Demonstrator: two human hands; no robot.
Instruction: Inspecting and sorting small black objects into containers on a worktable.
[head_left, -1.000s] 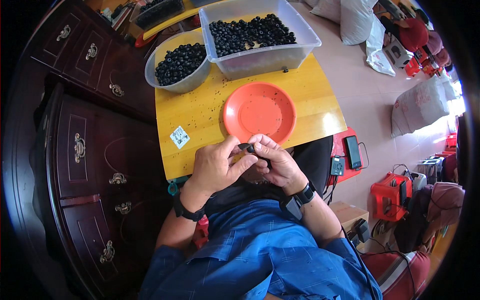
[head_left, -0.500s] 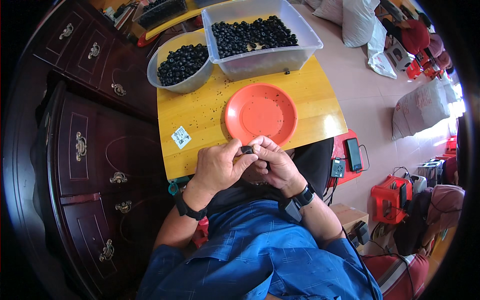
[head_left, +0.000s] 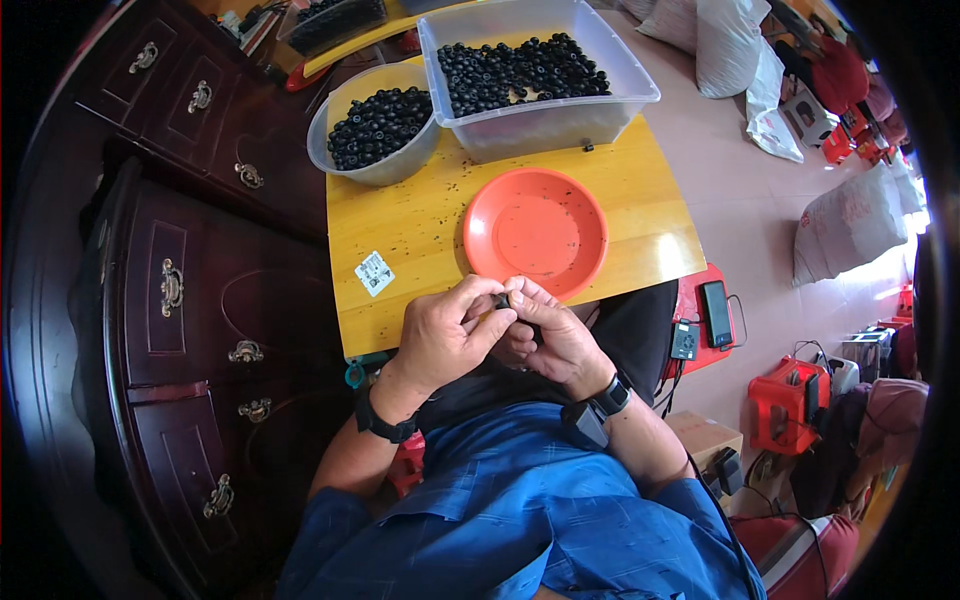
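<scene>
Close to my body, at the near edge of the yellow table (head_left: pixel 425 215), both hands meet with pinched fingers around a small black part (head_left: pixel 503 301), mostly covered by the fingertips. My left hand (head_left: pixel 445 330) grips it from the left, while my right hand (head_left: pixel 560 345) has thumb and forefinger on its other side. Just beyond the fingers lies a shallow orange plate (head_left: pixel 484 250) with black specks in it. Small black ring-shaped pieces (head_left: pixel 525 70) fill much of a clear rectangular tub (head_left: pixel 560 125) at the far side. A rounder clear tub (head_left: pixel 390 172) beside it holds more.
Dark wooden drawers (head_left: pixel 200 300) stand close on the left. A small white printed packet (head_left: pixel 375 273) and scattered black crumbs lie on the table. To the right are a phone (head_left: pixel 716 312) on a red stool, an orange-red stool (head_left: pixel 785 405) and a full sack (head_left: pixel 850 225).
The view has shifted slightly, moving the scene a little right. My fingers have closed further over the black part, so less of it shows.
</scene>
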